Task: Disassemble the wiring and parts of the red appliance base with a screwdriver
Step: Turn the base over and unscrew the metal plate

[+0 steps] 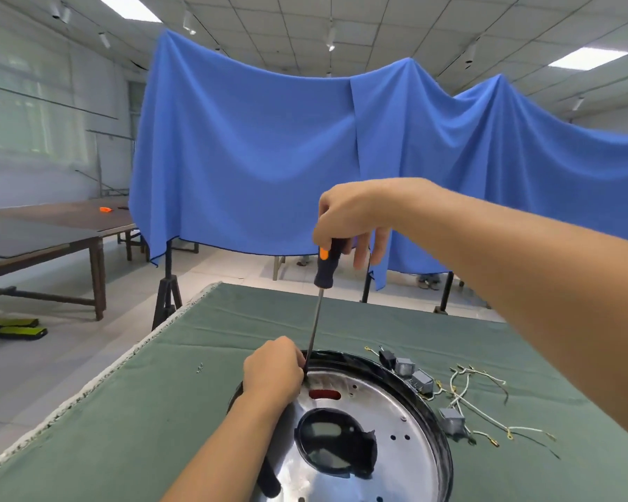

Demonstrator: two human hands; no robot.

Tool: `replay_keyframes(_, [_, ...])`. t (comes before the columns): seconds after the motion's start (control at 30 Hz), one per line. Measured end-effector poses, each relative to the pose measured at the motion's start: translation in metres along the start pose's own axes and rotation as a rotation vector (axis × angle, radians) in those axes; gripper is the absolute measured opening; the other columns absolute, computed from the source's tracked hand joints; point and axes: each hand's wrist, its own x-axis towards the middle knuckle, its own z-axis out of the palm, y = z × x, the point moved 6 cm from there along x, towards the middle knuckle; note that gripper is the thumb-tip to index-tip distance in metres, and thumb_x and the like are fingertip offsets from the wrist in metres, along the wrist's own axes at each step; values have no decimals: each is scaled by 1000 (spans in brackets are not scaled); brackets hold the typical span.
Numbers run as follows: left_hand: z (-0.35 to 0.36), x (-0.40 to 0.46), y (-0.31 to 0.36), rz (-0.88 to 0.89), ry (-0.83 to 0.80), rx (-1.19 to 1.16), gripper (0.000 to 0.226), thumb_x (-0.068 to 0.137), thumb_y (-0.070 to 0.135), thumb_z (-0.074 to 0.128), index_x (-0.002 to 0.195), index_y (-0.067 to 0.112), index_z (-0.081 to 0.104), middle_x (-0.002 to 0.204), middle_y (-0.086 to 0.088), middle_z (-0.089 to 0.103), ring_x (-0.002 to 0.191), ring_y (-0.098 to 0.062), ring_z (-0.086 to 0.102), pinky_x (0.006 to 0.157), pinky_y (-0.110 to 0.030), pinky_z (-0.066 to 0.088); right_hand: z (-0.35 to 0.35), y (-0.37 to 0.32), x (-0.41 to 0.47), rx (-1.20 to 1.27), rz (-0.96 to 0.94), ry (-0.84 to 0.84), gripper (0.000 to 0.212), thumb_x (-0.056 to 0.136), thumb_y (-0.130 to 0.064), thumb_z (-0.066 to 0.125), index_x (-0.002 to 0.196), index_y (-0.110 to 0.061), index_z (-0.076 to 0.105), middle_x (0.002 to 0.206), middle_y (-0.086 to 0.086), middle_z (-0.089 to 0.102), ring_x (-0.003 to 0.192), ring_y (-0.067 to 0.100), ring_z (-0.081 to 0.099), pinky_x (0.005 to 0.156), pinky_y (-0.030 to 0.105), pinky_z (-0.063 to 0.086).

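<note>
Head view. Step in hand, as I judge it: driving out a screw at the far rim of the appliance base (396, 422). My right hand (352, 219), centre frame, is wrapped around the top of the screwdriver (329, 264). Thumb and first fingers are curled on the dark handle and the outer fingers hang loose. The shaft runs almost straight down, tilted slightly, to the rim at lower centre.

My left hand (274, 371) sits just left of the shaft's lower end, fingers bunched shut right at the tip. It seems to be steadying the tip or pinching something small there; I cannot tell which, since the fingers hide the screw.

The base lies flat on the green surface (160, 411), lower centre to lower right. It shows a shiny metal plate inside a black rim, with red visible only through a slot just right of my left hand.

Already off, by the look of it: loose white wires (464, 396) and small grey parts (423, 380) lie on the surface right of the rim. Tiny bits, maybe screws (199, 367), lie left of my left hand.

Next move calls for keeping the tip seated, pushing down and twisting with the right hand, while the left holds the base against turning.
</note>
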Motion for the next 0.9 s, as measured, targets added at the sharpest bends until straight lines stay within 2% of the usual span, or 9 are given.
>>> replay_keyframes(0.1, [-1,-3,0,-8,-10,15,43,74,-1,46,91,27,74,91,1,71,91,-22,62,68,-26,46,-6,-2,-4,-241,58,215,43,91,-51,51,71,-13,53,62,5,57,50,20,59,53,25,40])
replay_keyframes(0.17, [-1,-5,0,8,-9,29,42,75,0,47,93,27,74,92,1,71,91,-22,62,68,-26,45,-6,-10,2,-341,11,316,36,98,-36,44,71,-12,47,59,3,48,49,18,45,49,26,30])
replay_keyframes(0.27, [-3,-8,2,31,-6,28,43,73,1,48,95,28,73,94,3,71,93,-21,61,69,-25,43,-2,-21,3,-182,-109,182,24,96,-16,48,73,-9,51,54,5,58,42,17,52,45,23,41])
replay_keyframes(0.43, [-3,-11,1,47,-6,51,41,72,3,50,97,26,71,95,1,71,93,-23,61,67,-25,40,3,-7,2,11,-100,17,22,91,-24,56,106,-7,56,99,12,68,77,29,72,70,39,60])
replay_keyframes(0.53, [-4,-12,2,60,11,44,42,75,2,49,100,28,71,98,4,71,96,-22,61,70,-25,41,-2,7,1,-235,12,310,41,94,-49,50,73,-13,50,70,2,56,49,20,55,51,25,39])
replay_keyframes(0.6, [-4,-12,2,60,17,43,42,75,2,48,100,27,71,100,4,71,96,-21,61,72,-26,42,-3,8,1,-289,-3,389,39,100,-37,42,69,-13,44,69,2,52,48,18,47,47,25,30])
replay_keyframes(0.7, [-4,-12,1,51,23,49,40,74,2,48,98,24,71,99,2,70,96,-23,61,70,-26,41,0,1,1,-54,-138,182,12,95,-14,47,88,-7,54,80,10,64,58,24,61,48,25,47])
replay_keyframes(0.77, [-4,-12,0,50,22,50,39,74,2,49,98,24,71,99,1,70,95,-23,61,69,-26,40,-4,-3,-4,74,-189,118,19,89,-9,55,106,-3,60,92,13,69,70,27,66,60,31,57])
replay_keyframes(0.9, [-3,-9,1,59,31,44,41,77,4,50,101,30,71,103,6,70,99,-20,61,76,-26,43,3,4,-3,27,-92,93,29,89,-35,59,98,-7,56,91,13,68,73,30,70,68,38,60])
